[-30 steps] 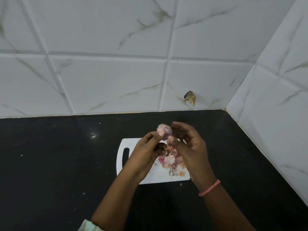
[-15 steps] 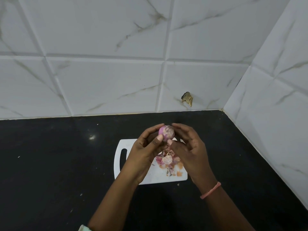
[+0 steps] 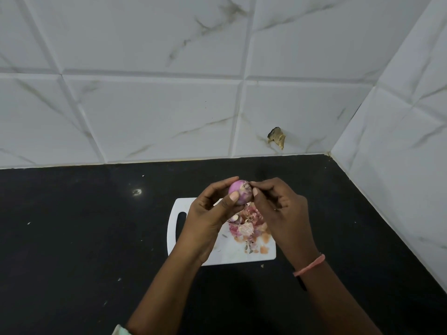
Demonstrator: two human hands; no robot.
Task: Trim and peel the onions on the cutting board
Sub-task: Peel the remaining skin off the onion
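Purple and partly bare, the onion (image 3: 240,191) sits between my two hands above the far edge of the cutting board (image 3: 174,228). My left hand (image 3: 208,221) grips it, thumb across its near side and fingers curled behind. My right hand (image 3: 278,209) pinches at the dry skin on the onion's right end. Peelings (image 3: 246,228) lie heaped on the board's right half. The board rests on the black worktop (image 3: 72,238), toward its tiled back wall (image 3: 145,105).

A black stone countertop (image 3: 72,238) meets white marble-patterned wall tiles (image 3: 145,112) along its far and right edges. A chipped brown hole (image 3: 276,137) marks the tile near the far right corner.
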